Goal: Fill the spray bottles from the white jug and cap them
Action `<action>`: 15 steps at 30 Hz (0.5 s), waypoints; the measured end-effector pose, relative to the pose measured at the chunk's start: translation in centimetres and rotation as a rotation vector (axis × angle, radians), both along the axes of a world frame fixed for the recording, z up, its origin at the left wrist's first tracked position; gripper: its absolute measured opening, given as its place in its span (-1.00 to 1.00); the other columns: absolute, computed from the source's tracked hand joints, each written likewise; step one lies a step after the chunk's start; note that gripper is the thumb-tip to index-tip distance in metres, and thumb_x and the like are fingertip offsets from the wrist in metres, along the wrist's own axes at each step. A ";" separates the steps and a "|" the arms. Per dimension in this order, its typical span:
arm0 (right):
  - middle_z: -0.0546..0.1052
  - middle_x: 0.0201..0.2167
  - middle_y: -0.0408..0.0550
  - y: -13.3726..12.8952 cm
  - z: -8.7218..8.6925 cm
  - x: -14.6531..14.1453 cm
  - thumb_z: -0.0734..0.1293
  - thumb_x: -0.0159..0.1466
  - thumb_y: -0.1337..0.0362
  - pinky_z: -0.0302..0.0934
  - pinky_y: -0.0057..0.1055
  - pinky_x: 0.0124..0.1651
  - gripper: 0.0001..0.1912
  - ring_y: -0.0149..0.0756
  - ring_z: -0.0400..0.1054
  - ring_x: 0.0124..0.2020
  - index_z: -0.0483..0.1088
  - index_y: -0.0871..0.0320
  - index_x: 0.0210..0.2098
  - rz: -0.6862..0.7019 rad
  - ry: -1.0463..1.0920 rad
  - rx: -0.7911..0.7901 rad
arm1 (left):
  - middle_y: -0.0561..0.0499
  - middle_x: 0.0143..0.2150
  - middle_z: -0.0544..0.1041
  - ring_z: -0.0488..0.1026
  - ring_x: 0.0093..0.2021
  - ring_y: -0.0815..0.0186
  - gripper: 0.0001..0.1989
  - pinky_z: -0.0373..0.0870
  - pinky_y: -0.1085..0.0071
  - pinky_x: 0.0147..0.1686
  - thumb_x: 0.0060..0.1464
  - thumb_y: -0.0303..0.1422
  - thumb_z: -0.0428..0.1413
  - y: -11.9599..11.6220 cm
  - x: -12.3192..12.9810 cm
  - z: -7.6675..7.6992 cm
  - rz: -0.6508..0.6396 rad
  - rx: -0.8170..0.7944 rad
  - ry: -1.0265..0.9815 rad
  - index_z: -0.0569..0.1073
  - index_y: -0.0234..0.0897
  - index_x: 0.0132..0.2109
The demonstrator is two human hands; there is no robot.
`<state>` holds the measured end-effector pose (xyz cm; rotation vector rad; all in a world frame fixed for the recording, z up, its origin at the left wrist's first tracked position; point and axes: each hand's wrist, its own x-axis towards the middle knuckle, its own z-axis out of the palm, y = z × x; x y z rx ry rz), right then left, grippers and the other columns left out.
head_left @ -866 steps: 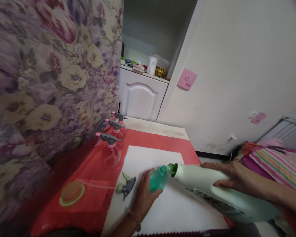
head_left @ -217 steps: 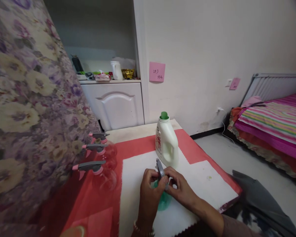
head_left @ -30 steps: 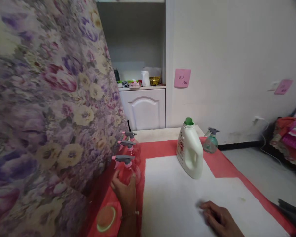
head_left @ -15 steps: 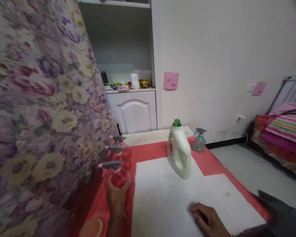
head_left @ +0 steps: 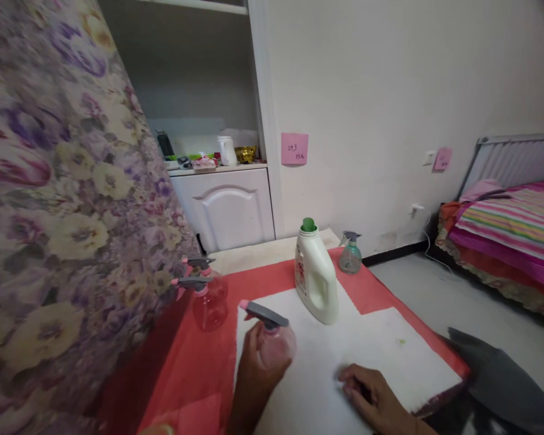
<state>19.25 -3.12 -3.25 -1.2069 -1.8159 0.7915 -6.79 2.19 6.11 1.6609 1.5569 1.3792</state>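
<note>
My left hand (head_left: 263, 365) is wrapped round the clear pink body of a spray bottle (head_left: 278, 343), whose grey and pink trigger head leans a little. It is held over the white cloth (head_left: 308, 386). My right hand (head_left: 370, 393) rests by the cloth's front part with its fingers curled; what they hold, if anything, is hidden. A cream detergent jug (head_left: 317, 278) with green at its mouth stands upright behind both hands. To the left are a pink spray bottle (head_left: 210, 309) and another pink spray bottle (head_left: 218, 284) behind it.
A green spray bottle (head_left: 350, 258) stands at the table's back right. Red cloth (head_left: 194, 368) covers the table under the white one. A floral curtain (head_left: 72, 229) hangs close on the left, and a dark grey item (head_left: 498, 368) lies at the right edge.
My left hand has lifted the nearest spray bottle from the left row and carried it right, over the white cloth. My right hand stays curled. The view has turned slightly right.
</note>
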 end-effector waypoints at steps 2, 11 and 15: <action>0.44 -0.45 -0.15 0.0 0.3 0.0 0.24 0.30 0.12 0.21 -0.43 -0.37 -0.75 -0.33 0.29 -0.47 0.39 0.07 -0.10 0.016 0.020 0.009 | -0.17 0.02 0.49 0.44 0.05 0.04 -0.31 0.37 0.13 0.06 -0.26 -0.44 0.24 -1.0 2.2 -0.2 -0.222 -0.100 -0.031 0.28 -0.30 0.11; 0.41 -0.11 -0.03 0.1 0.9 0.1 0.37 0.18 0.18 0.28 -0.33 -0.29 -0.43 -0.29 0.31 -0.39 0.19 -0.06 0.16 0.034 0.118 0.122 | -0.15 0.15 0.41 0.33 0.17 0.05 -0.20 0.26 0.19 0.16 -0.29 -0.46 0.28 -1.9 4.8 -1.7 -0.688 -0.320 -0.253 0.23 -0.26 0.18; 0.36 0.02 0.01 0.4 2.3 -0.6 0.43 0.12 0.16 0.27 -0.21 -0.06 -0.34 -0.09 0.32 -0.07 0.19 -0.08 0.18 0.045 0.142 0.137 | -0.16 0.17 0.39 0.29 0.20 0.00 -0.16 0.17 0.12 0.22 -0.31 -0.40 0.33 -1.8 4.4 -1.1 -0.719 -0.341 -0.237 0.24 -0.25 0.18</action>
